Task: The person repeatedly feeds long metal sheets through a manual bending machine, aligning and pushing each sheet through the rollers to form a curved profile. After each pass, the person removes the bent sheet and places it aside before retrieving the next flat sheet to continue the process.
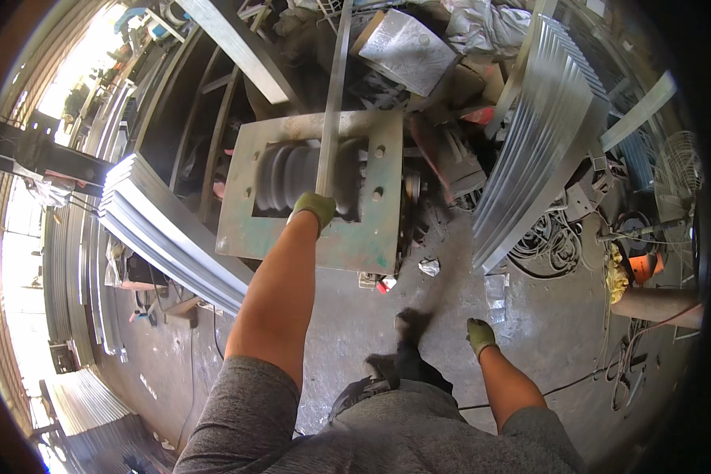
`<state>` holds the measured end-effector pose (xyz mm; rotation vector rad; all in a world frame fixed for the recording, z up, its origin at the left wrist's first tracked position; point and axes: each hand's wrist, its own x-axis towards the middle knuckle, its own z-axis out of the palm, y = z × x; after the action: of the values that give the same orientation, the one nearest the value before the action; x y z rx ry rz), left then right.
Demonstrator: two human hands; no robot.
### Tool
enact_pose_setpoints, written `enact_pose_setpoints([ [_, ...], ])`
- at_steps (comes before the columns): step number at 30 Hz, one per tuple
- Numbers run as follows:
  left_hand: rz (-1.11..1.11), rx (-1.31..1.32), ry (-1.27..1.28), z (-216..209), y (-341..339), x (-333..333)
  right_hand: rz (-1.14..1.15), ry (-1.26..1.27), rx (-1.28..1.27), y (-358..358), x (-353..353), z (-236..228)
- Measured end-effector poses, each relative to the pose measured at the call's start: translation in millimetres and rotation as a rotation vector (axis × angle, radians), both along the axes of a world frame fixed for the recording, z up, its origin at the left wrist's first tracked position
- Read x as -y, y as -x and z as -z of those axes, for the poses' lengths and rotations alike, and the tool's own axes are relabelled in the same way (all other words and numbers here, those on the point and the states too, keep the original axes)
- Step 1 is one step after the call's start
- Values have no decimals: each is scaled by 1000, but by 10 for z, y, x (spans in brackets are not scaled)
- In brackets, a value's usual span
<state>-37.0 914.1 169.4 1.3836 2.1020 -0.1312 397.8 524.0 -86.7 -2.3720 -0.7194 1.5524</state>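
Observation:
A long, narrow metal bar (333,103) runs from the far side toward me, across the opening of a machine with a worn metal top plate (312,243). My left hand (314,210), in a green glove, is closed around the near end of the bar, over the front of the opening. Inside that opening a dark ribbed roller (283,178) shows below the bar, its surface smeared. My right hand (480,337), also gloved in green, hangs low at my right side, away from the machine. It holds nothing I can see, and its fingers look loosely extended.
Stacked silvery metal bars lean at the left (154,209) and at the right (529,130) of the machine. Boxes and a dented pale carton (409,51) crowd the far side. Coiled cable (547,246) and an orange object (645,267) lie right. A dark cable crosses the floor.

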Motion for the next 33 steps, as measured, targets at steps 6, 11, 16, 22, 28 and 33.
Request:
enact_pose_setpoints([
  [6,351,-73,-13,202,147,-38,-284,99,129,63,149,-232],
  [11,87,-7,-19,294,204,651,-490,-35,125,144,19,-205],
  [16,223,-2,-17,302,323,1516,-315,30,-95,474,-478,-416],
  [22,80,105,-13,502,490,2659,-550,-263,-411,1354,-1112,-1321],
  [28,-6,200,27,596,684,3861,-406,-568,-440,2500,-1182,-1865],
  [33,-44,238,62,696,912,4995,-564,-672,-291,3032,-1291,-1852],
])
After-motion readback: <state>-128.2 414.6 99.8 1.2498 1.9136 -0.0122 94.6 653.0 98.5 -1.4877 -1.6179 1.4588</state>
